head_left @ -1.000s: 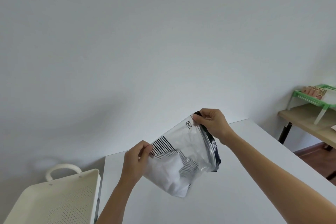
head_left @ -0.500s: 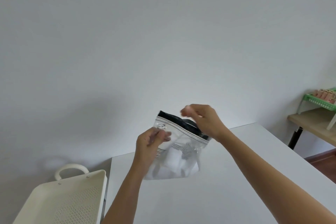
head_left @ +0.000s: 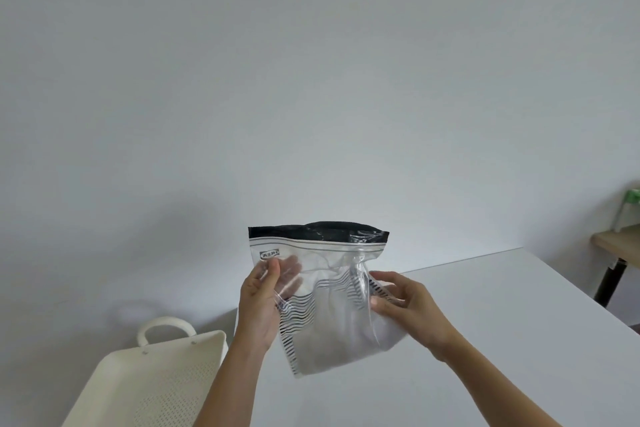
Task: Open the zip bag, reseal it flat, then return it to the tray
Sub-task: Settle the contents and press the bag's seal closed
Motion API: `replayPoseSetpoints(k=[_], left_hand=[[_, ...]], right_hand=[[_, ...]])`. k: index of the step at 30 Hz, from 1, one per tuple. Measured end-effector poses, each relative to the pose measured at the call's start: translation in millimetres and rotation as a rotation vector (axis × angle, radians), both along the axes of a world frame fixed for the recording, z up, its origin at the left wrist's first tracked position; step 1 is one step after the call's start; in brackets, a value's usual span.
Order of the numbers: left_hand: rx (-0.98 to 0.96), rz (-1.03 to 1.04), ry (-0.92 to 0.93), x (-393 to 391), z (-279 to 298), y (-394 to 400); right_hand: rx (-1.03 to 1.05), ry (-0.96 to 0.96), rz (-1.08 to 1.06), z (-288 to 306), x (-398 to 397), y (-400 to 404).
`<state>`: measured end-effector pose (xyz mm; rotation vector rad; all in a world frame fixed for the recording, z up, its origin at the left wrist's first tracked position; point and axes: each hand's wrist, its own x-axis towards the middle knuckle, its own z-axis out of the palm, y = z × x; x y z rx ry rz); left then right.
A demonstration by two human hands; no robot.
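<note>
We've got the zip bag (head_left: 322, 291) held upright in the air above the white table's (head_left: 485, 322) back-left corner, black zip strip on top — probably so the seal sits level and reachable. Our left hand (head_left: 261, 305) pinches the bag's left edge, thumb in front, fingers behind the clear film. Our right hand (head_left: 408, 305) cups the right side, fingers curled onto the plastic. The top strip bulges slightly; whether it's sealed we can't tell. The tray (head_left: 156, 378) sits just off the table's left edge, awaiting the bag — 2 hands busy until then.
</note>
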<state>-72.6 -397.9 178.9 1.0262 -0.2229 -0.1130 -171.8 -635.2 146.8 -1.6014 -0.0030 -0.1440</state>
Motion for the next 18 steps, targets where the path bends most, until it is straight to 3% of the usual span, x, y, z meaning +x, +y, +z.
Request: replayPoseSetpoints(k=[4,7,9,11,14,18], left_hand=[[0.109,0.038,0.027,-2,-4,11],[0.327,0.243,-0.017,-5,-1,17],[0.482,0.421,-0.158,-6,13,20],[0.6,0.459,-0.392,-5,33,22],[0.852,0.201,-0.661,-4,64,14],[1.212,-0.265,-0.647,-2,77,-8]], right_hand=[[-0.041,-0.088,-0.067,1,3,10],[-0.093,-0.089,-0.095,4,4,15],[-0.177,-0.097,-0.093,5,4,16],[-0.294,-0.102,-0.082,6,6,18],[-0.404,-0.093,-0.044,8,7,22],[-0.461,-0.096,0.014,10,8,29]])
